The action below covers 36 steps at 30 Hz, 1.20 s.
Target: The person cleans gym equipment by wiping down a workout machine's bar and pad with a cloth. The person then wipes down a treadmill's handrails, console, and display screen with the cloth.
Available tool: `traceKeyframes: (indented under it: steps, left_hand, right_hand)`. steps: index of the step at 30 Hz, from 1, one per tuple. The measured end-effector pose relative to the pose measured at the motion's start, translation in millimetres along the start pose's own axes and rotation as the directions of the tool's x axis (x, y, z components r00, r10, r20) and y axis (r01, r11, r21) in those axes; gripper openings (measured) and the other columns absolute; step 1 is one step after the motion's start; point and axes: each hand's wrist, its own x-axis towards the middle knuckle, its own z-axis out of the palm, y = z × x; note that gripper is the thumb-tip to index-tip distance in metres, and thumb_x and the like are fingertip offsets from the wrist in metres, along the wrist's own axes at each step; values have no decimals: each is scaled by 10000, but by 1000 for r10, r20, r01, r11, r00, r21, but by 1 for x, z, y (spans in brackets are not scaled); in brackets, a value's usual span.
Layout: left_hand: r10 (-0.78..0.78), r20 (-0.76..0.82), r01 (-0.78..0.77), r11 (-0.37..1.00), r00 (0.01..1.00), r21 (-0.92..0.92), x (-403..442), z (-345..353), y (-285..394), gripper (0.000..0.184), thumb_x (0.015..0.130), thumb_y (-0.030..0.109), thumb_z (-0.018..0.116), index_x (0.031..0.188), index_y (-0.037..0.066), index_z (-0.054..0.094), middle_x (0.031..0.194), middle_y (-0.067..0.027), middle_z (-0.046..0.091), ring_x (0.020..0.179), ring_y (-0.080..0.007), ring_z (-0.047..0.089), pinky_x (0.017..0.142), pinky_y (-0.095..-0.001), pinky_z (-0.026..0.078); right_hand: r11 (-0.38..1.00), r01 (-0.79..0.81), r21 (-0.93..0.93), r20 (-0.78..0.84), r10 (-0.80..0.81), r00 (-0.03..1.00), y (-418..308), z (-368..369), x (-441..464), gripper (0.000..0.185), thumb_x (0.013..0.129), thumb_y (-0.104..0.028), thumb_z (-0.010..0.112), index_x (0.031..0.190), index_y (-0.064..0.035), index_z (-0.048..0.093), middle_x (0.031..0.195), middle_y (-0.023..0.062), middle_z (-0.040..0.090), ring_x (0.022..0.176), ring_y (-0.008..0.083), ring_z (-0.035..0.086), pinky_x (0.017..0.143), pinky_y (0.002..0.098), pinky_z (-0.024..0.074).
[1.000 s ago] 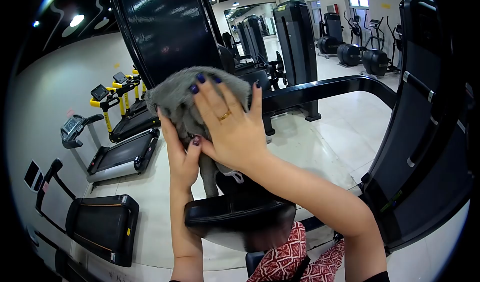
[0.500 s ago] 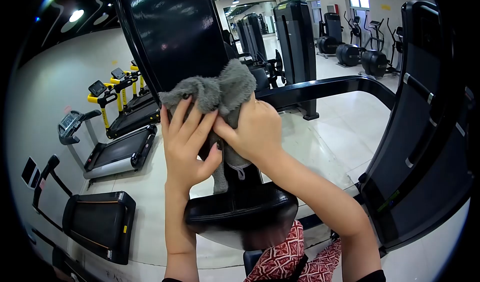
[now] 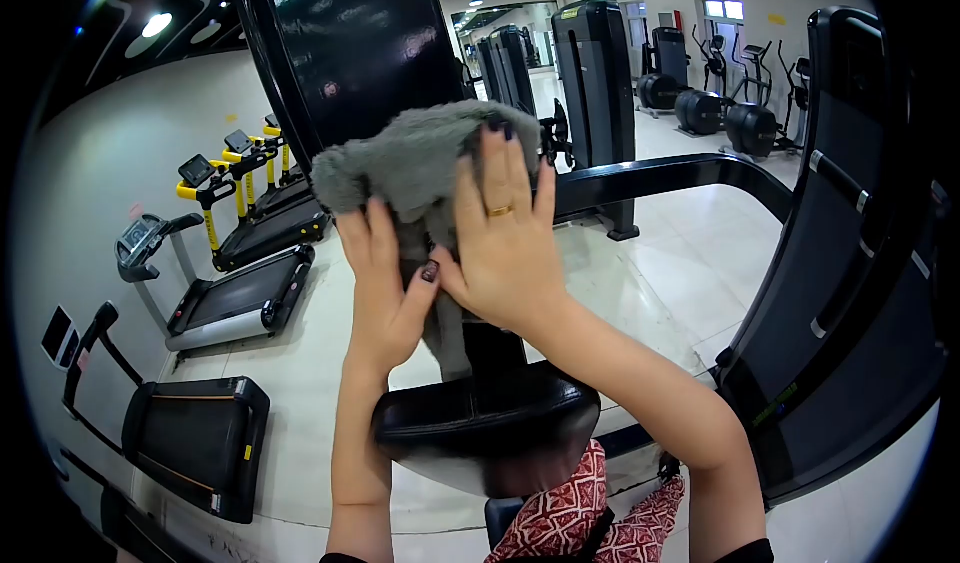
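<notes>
A fluffy grey cloth [image 3: 415,153] lies bunched against the lower end of a tall, glossy black machine panel [image 3: 350,43], and part of it hangs down below. My right hand [image 3: 512,258] rests flat on the right part of the cloth, fingers stretched upward, a gold ring on one finger. On the left, my left hand [image 3: 375,288] touches the cloth's lower edge with fingers extended. Its fingertips are hidden by the fabric, and its thumb is close to my right thumb. Just below both hands is a black padded cushion [image 3: 485,408].
A black frame bar [image 3: 670,173] curves from the machine toward a tall dark unit [image 3: 830,263] on the right. Treadmills [image 3: 240,303] line the left wall. Farther back stand another weight machine [image 3: 595,103] and elliptical trainers [image 3: 750,123]. My patterned trouser leg [image 3: 560,513] shows below the cushion.
My right hand has gone from a closed grip on the cloth to lying flat on it, higher up. The cloth is spread wider, and now covers my left fingertips.
</notes>
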Motion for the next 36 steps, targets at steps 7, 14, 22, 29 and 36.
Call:
traceKeyframes:
  steps: [7, 14, 22, 29, 36]
  left_hand:
    - [-448, 134, 426, 653, 884, -627, -3, 0, -9, 517, 934, 314, 286, 1333, -13, 268, 1344, -161, 336, 1244, -232, 329, 1022, -325, 236]
    - [-613, 149, 606, 657, 776, -449, 2, -5, 2, 628, 940, 465, 206, 1268, -39, 386, 1238, -176, 476, 1173, -230, 425, 979, -313, 294]
    - [-123, -141, 111, 990, 982, -91, -3, 3, -11, 491, 899, 152, 415, 1326, -38, 266, 1397, -209, 213, 1304, -325, 195, 1040, -381, 183]
    - [109, -151, -89, 987, 983, 132, -1, -5, -7, 453, 757, 85, 532, 1200, 14, 473, 1360, -238, 275, 1262, -437, 197, 1021, -495, 186]
    - [187, -146, -169, 978, 971, 125, 8, -11, 8, 389, 651, 10, 590, 1036, 61, 611, 1171, -147, 527, 1108, -362, 419, 953, -433, 310]
  right_hand:
    - [945, 324, -35, 83, -320, 944, -11, 6, 1, 548, 664, -327, 626, 1179, -167, 529, 1318, -33, 408, 1005, 110, 469, 1038, 557, 106]
    - [936, 351, -24, 149, -344, 927, -8, 11, -2, 573, 620, -411, 643, 1149, -222, 534, 1317, -66, 394, 1108, 93, 412, 1017, 590, 82]
    - [987, 56, -153, 94, -42, 995, -6, -3, -1, 683, 617, -483, 621, 1196, -140, 503, 1378, 63, 295, 1267, 243, 263, 944, 648, 131]
    - [984, -41, -171, 44, 49, 998, -7, -4, 0, 753, 584, -524, 629, 1129, -12, 544, 1384, 160, 275, 1299, 295, 217, 952, 655, 105]
    - [997, -41, -63, 90, 47, 995, 2, -2, -4, 675, 582, -507, 641, 959, 51, 593, 1051, 239, 521, 1124, 344, 399, 936, 580, 223]
